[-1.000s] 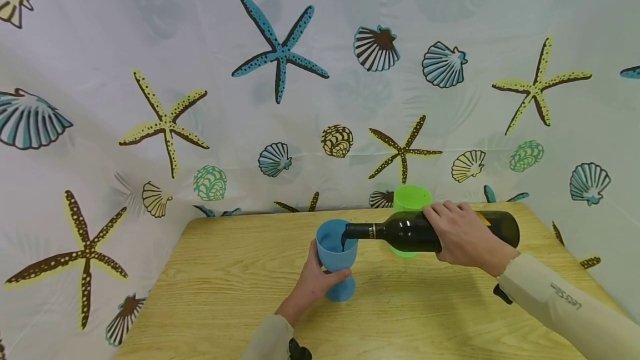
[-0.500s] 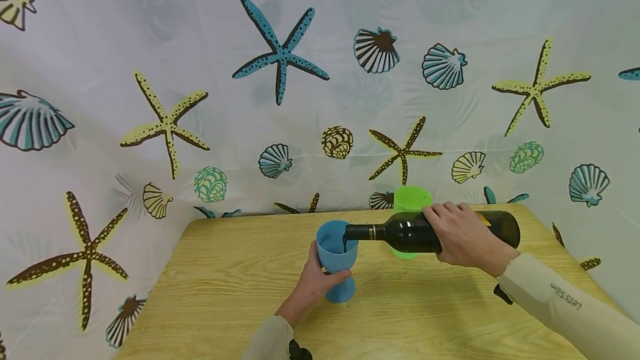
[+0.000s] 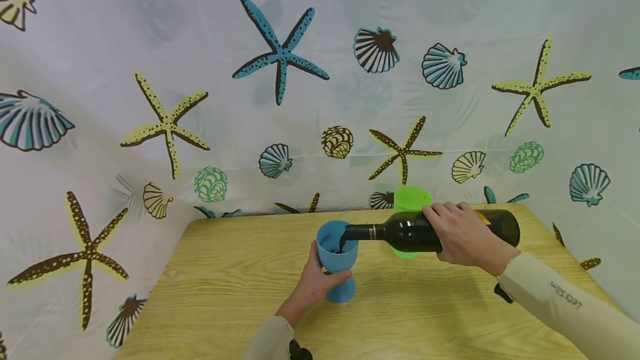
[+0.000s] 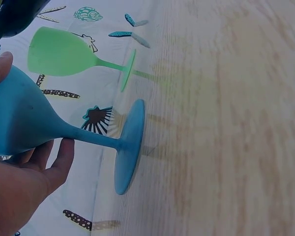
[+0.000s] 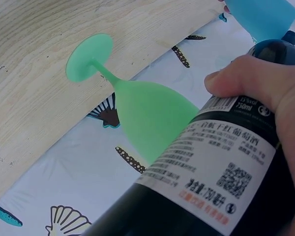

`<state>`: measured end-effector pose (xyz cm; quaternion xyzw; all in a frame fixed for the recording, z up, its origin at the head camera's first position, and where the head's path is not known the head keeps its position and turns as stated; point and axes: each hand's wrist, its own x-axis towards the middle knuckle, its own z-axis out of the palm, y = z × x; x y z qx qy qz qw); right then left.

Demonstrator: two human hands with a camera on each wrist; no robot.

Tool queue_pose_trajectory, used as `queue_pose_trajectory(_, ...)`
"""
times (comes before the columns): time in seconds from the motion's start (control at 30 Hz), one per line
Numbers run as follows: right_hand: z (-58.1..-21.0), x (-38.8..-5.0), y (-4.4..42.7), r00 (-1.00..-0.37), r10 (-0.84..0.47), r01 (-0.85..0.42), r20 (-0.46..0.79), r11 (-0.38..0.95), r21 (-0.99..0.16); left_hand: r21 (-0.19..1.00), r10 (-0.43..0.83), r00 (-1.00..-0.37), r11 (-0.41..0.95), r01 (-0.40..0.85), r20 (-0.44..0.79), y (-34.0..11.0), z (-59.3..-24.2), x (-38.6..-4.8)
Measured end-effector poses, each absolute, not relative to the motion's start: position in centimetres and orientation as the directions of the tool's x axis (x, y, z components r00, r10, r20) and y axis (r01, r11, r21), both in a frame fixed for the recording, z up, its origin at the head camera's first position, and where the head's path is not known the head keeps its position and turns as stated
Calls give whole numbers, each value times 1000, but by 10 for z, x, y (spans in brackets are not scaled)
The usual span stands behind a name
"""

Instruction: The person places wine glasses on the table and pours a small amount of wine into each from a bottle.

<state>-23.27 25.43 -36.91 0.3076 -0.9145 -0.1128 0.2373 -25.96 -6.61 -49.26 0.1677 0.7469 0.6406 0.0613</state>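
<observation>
A blue goblet (image 3: 338,263) stands upright at the middle of the wooden table, and my left hand (image 3: 311,283) holds its bowl from the left. In the left wrist view the fingers and thumb curve round that blue bowl (image 4: 27,110), above the stem. My right hand (image 3: 465,238) grips a dark wine bottle (image 3: 410,232) round its body. The bottle lies almost level, its mouth over the goblet's rim. Dark liquid (image 3: 342,244) runs from the mouth into the bowl. The right wrist view shows the bottle's white back label (image 5: 211,162) and the thumb (image 5: 241,76) across the glass.
Behind the bottle stands a green goblet (image 3: 412,198), partly hidden by it in the head view; its stem and foot show in the left wrist view. The wooden table (image 3: 225,276) ends at a white curtain (image 3: 215,43) printed with starfish and shells.
The dark stream has grown thicker, and dark liquid now shows inside the blue goblet. Both hands, the bottle and the goblets have stayed nearly still.
</observation>
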Motion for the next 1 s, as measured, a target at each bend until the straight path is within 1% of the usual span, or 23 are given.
queue_pose_trajectory(0.17, -369, -233, 255, -699, -619, -507, 358, 782, 362, 980, 331, -935, 106, 169, 126, -66, -492, -260)
queue_pose_trajectory(0.33, -369, -233, 254, -696, -622, -509, 358, 780, 364, 977, 331, -935, 117, 179, 132, -65, -492, -260)
queue_pose_trajectory(0.77, -368, -233, 254, -709, -615, -511, 344, 785, 351, 979, 327, -936, 111, 171, 127, -66, -493, -259)
queue_pose_trajectory(1.0, -368, -234, 254, -701, -619, -514, 353, 783, 351, 978, 324, -938, 122, 168, 121, -66, -493, -260)
